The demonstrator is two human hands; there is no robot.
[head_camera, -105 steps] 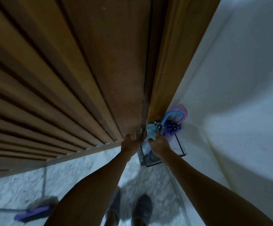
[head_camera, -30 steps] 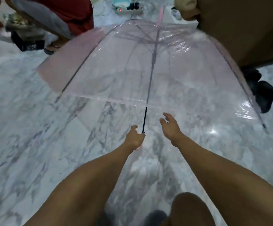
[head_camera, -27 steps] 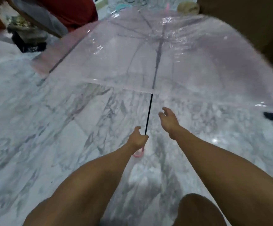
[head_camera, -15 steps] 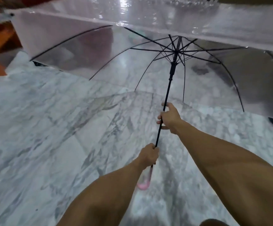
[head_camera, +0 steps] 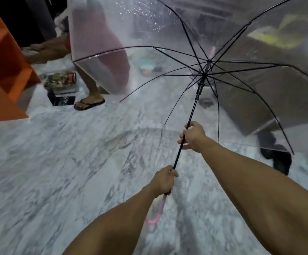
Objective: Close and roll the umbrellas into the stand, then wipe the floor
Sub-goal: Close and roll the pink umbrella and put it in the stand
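**Still open: clear umbrella held over a wet marble floor**

Right now the clear umbrella (head_camera: 214, 52) is fully spread, its canopy filling the view from 12 to 3 o'clock. The left hand (head_camera: 165, 181) is wrapped around the bottom of the black shaft (head_camera: 191, 116), just above the pink crook handle (head_camera: 157, 212), near 6 o'clock. The right hand (head_camera: 192, 138) curls around the shaft higher up, well below the runner (head_camera: 200, 88).

Risks, as I judge them: the canopy carries droplets, so collapsing it fast would shed more water onto the marble floor (head_camera: 76, 162) — more to wipe, and slippery underfoot. Fingers sliding up to the runner could get nipped at the catch. A rib tip could also brush the second person (head_camera: 101, 57) standing at 11 o'clock, or the stack of items (head_camera: 61, 85) beside the orange shelf (head_camera: 4, 70) at 10 o'clock.

Hard to read: the stand is not in view, the dark shapes (head_camera: 274, 155) at 3 o'clock are blurred behind the plastic, and the canopy's far rim is cut off — so is the handle's grip under the left palm.
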